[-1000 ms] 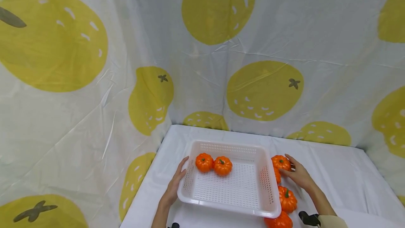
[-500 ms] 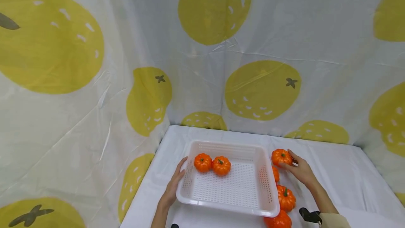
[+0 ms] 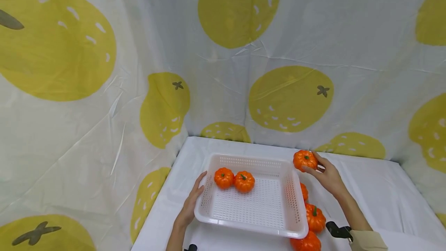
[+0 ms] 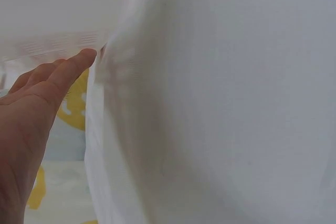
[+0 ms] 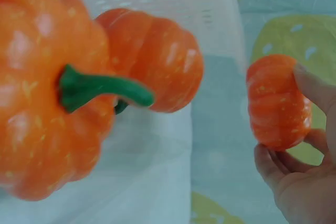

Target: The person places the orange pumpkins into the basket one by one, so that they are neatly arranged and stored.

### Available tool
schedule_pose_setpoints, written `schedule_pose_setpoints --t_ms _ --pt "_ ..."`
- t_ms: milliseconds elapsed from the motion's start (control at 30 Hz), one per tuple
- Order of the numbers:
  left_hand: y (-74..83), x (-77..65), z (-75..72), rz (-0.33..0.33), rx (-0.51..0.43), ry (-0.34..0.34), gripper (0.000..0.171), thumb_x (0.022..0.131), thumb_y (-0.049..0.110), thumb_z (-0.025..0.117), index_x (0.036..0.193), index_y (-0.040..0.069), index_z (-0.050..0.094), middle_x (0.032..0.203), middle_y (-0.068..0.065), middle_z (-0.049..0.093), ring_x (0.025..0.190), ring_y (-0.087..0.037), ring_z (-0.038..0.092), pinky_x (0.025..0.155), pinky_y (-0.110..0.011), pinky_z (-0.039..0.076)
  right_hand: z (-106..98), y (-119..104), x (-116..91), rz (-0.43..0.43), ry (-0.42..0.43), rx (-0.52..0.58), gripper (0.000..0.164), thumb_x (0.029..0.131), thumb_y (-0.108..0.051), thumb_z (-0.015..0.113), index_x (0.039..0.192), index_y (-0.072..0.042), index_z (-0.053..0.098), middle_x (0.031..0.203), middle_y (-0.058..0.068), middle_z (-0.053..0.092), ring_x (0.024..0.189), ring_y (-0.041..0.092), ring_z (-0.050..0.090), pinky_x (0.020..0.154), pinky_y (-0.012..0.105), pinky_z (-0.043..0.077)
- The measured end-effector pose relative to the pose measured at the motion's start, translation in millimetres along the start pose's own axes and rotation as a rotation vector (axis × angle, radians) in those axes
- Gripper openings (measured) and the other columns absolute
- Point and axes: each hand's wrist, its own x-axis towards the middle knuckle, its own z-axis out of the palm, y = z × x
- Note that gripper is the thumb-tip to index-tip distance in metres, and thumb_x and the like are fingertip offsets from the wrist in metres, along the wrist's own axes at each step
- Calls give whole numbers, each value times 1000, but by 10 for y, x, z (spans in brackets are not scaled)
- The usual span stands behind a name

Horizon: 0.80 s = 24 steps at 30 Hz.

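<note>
My right hand (image 3: 328, 175) pinches a small orange toy pumpkin (image 3: 305, 160) between thumb and fingers, by the far right corner of a white plastic basket (image 3: 251, 226). In the right wrist view the same pumpkin (image 5: 278, 102) is held at its sides, apart from the other pumpkins. Two small pumpkins, a left one (image 3: 224, 178) and a right one (image 3: 244, 182), sit side by side in the basket. Along the basket's left wall lies my left hand (image 3: 189, 204), its fingers extended against the outside. The left wrist view shows those straight fingers (image 4: 73, 72) touching the wall.
Right of the basket stand more pumpkins: one partly hidden (image 3: 304, 192), a larger one with a green stem (image 3: 315, 218), and one at the near corner (image 3: 307, 242). A white cloth covers the table (image 3: 376, 193). Fruit-printed curtains (image 3: 223, 88) hang behind and at left.
The right hand has lifted the small pumpkin from beside the others and carried it up and away, toward the basket's far right corner. The left hand and basket stay put.
</note>
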Motion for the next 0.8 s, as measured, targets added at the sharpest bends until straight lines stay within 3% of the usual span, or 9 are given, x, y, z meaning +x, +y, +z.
schedule_pose_setpoints --t_ms 167,367,600,800 --pt "-13 6 -16 8 -6 -1 55 110 45 28 164 41 19 177 -2 4 152 -36 25 112 -36 41 25 -176 8 -49 -9 9 83 99 -33 70 162 -2 27 159 35 36 135 54 48 97 50 56" --pt "-17 20 -24 19 -5 3 56 110 44 29 165 37 19 177 -5 3 151 -37 27 110 -33 47 77 -347 21 -97 -41 23 79 98 -32 72 161 -5 32 158 31 41 134 50 51 104 58 51" --pt "-16 17 -26 14 -17 5 56 110 45 29 164 38 19 176 -4 4 147 -37 33 105 -30 50 213 -410 44 -55 -120 76 81 99 -34 70 164 -10 28 161 32 35 133 55 53 96 51 58" --pt "-16 16 -15 10 -3 2 56 110 47 29 164 38 19 176 -5 4 151 -38 27 109 -33 42 348 -441 64 -33 -177 109 82 98 -35 71 163 -8 29 160 32 35 134 56 52 97 50 59"
